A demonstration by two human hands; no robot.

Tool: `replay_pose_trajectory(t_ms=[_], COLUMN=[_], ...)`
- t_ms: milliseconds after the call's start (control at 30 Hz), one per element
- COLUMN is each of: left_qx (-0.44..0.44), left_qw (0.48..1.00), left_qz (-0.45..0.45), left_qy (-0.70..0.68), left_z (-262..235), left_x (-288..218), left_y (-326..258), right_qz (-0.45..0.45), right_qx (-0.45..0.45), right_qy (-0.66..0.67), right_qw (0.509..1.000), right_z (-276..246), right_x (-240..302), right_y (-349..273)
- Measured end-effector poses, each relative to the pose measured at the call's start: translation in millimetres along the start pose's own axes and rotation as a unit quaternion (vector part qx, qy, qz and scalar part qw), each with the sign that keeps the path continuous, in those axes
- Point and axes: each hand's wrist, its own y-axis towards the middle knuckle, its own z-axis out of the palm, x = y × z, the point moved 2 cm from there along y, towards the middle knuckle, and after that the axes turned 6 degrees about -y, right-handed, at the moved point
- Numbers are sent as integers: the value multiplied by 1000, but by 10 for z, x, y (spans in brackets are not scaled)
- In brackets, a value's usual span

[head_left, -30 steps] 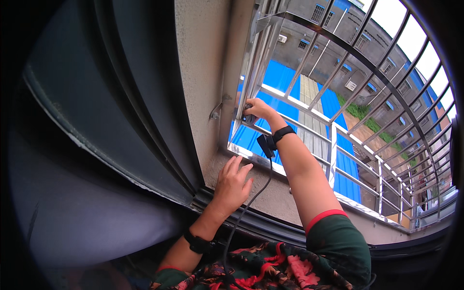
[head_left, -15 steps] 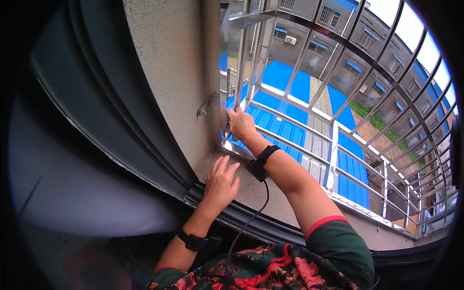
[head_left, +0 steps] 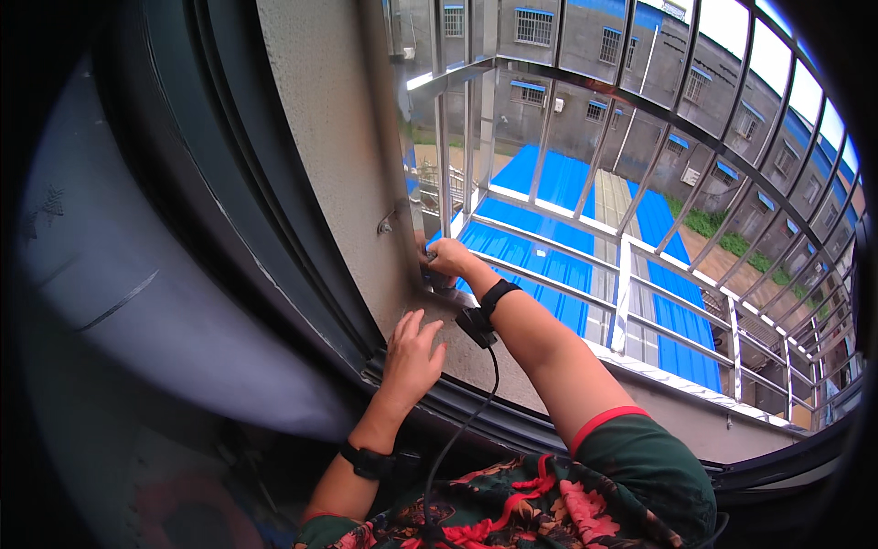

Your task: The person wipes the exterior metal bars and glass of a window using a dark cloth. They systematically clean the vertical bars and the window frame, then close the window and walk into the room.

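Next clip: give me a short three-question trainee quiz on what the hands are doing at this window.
1. True or false: the left hand lies flat with spread fingers on the concrete sill.
2. Where is the right hand? A) on the dark window frame B) at the lower corner of the metal window grille beside the wall C) hanging free outside the bars
3. Fill in: a black ____ hangs down from the band on the right wrist.

Key: 1 true; 2 B; 3 cable.
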Motion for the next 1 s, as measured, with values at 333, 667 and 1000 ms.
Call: replay_pose_trajectory(t_ms=[333, 667, 1000], left_qx=[-103, -81, -166], left_qw=[974, 810, 665], left_qz=[-51, -137, -254], left_qy=[-197, -565, -682], left_z=[217, 331, 780], left_x=[165, 11, 188], left_y=[484, 1134, 1110], right_qz=[-19, -99, -74], right_qx=[59, 141, -10], right_qy=[316, 473, 69], right_qw=[947, 864, 995], right_z=[-799, -931, -947], right_x=[-69, -49, -522], right_y=[-764, -1273, -970])
